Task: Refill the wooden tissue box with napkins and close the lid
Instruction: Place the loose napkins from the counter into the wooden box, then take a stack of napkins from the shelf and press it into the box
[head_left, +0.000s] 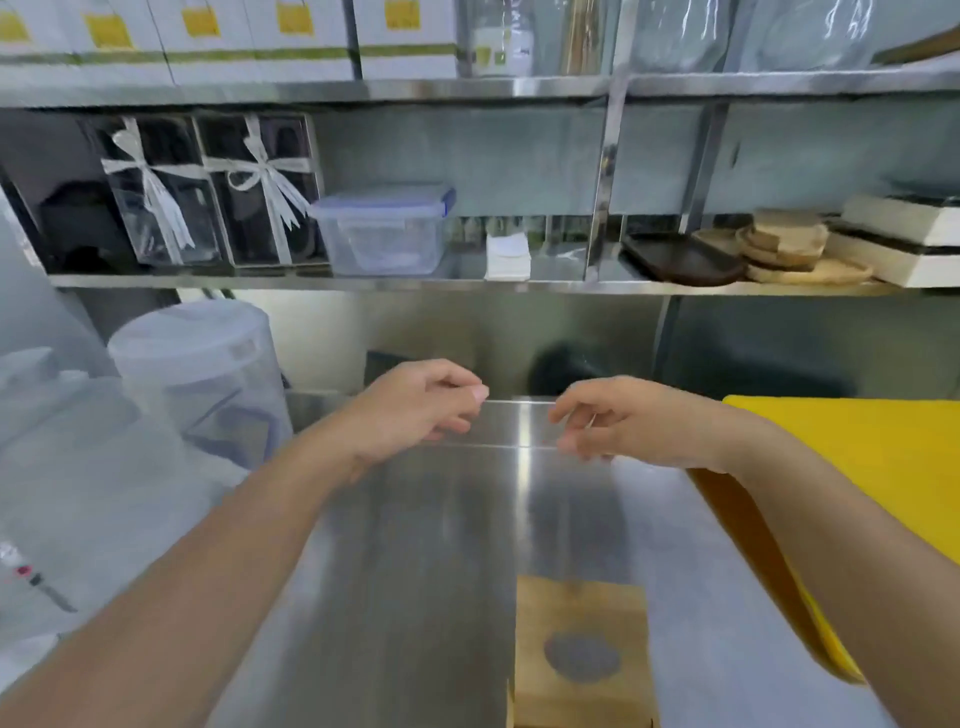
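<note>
The wooden tissue box (581, 649) stands on the steel counter near the front edge, its top panel with a round dark hole facing up. A small stack of white napkins (508, 256) sits on the lower shelf above the counter. My left hand (415, 413) and my right hand (628, 423) are raised over the back of the counter, well beyond the box, fingers loosely curled and apart. Neither hand holds anything.
The steel counter (426, 545) carries a yellow cutting board (883, 467) on the right and translucent plastic containers (197, 374) on the left. The shelf holds a clear lidded box (382, 231), ribboned gift boxes (208, 192) and wooden plates (789, 249).
</note>
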